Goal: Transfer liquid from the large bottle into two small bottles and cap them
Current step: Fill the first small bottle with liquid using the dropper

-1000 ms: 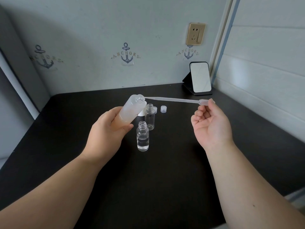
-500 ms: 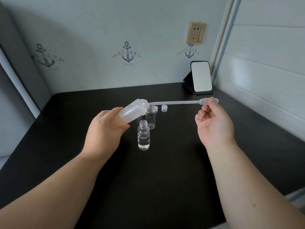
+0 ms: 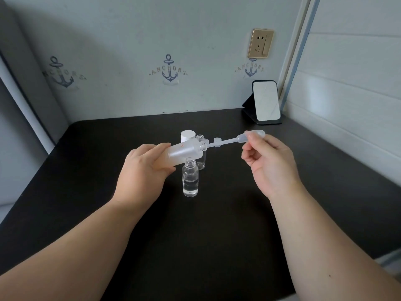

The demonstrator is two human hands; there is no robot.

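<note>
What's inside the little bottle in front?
The front bottle holds clear liquid, filling roughly its lower half, and its mouth is uncapped. The second small bottle behind is mostly hidden by the big bottle, so its contents can't be told.

Left hand (image 3: pixel 143 170) gripping large frosted bottle (image 3: pixel 184 152), tilted, mouth toward the right. Right hand (image 3: pixel 269 161) pinching pipette (image 3: pixel 234 140) bulb, tip inside bottle mouth. Just below that bottle, small bottle (image 3: pixel 190 180) upright, part-filled; second small bottle (image 3: pixel 201 148) and white cap (image 3: pixel 188 136) behind it.
</note>
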